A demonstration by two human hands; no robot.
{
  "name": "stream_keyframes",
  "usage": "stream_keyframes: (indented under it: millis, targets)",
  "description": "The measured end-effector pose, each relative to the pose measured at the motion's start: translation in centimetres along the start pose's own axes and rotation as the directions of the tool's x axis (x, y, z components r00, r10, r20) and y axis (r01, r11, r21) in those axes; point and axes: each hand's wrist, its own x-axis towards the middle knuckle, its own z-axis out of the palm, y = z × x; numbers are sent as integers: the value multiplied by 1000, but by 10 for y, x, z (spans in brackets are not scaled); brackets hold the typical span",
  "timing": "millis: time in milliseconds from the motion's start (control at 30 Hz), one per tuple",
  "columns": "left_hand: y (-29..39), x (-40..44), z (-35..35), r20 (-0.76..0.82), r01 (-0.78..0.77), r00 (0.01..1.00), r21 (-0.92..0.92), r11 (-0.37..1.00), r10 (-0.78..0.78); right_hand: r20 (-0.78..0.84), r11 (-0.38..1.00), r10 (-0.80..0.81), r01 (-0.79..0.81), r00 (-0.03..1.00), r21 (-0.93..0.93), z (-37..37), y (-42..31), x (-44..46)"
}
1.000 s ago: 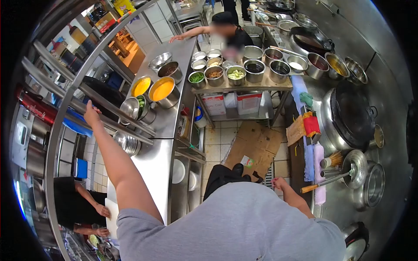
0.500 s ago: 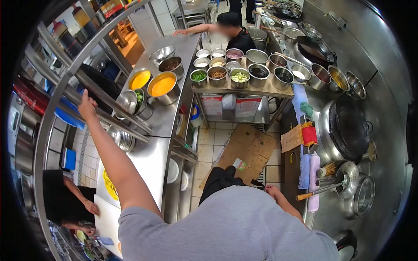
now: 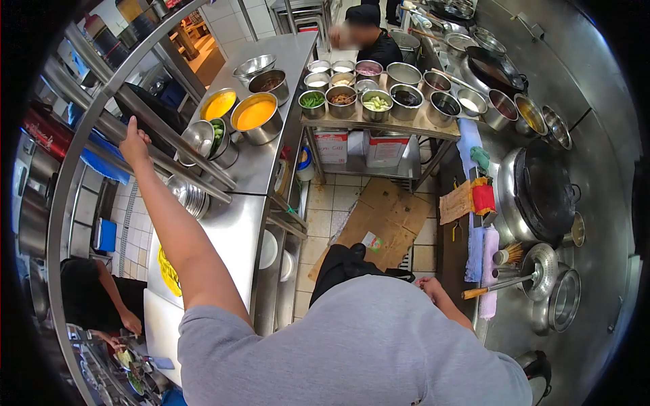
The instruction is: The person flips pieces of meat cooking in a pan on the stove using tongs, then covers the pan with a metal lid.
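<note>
My left arm reaches forward to the left over the steel counter (image 3: 227,233). At its end my left hand (image 3: 137,141) rests on a metal rail (image 3: 159,172) of the rack, one digit stretched up and the other fingers curled over the bar. To the right of it stand steel bowls (image 3: 196,138) and pots with orange liquid (image 3: 256,115). Low beside my right side is my right hand (image 3: 429,287), its fingers curled together; anything in them is too small to name. A skimmer with a wooden handle (image 3: 476,293) lies to its right.
Steel pots of ingredients (image 3: 376,105) stand on a table ahead. Cardboard (image 3: 389,220) covers part of the tiled floor. A wok (image 3: 547,189) sits on the right range. One person (image 3: 379,44) is beyond the table, another (image 3: 101,298) at lower left beside a white board (image 3: 162,331).
The person beyond the table has drawn an outstretched arm back from the counter. At lower left the other person's hands have left the board's edge. My own hands have barely moved.
</note>
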Motion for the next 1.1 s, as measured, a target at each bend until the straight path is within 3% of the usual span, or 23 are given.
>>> stream_keyframes:
  millis: [300,500,567,667,900,967,1100]
  targets:
    - [5,-5,1,24,13,1000,25,1000,-14,56,994,-19,13,998,110,15,14,25]
    - [-3,3,-2,27,-12,1000,-5,1000,12,-8,999,-48,48,999,-7,13,13,-5]
    - [-3,1,-1,13,-52,999,-16,999,52,29,988,-89,92,996,-125,11,26,-9]
    - [-4,0,0,16,-53,998,-41,998,53,1,1000,0,0,1000,28,18,48,3]
    - [3,-6,3,-4,-44,999,-19,999,44,36,997,38,-40,999,64,26,52,24]
    - [4,-8,2,1,-47,999,-17,999,47,34,989,29,-34,999,147,29,52,37]
    - [2,-6,2,-39,-61,997,21,998,62,44,998,-24,22,999,62,24,33,42]
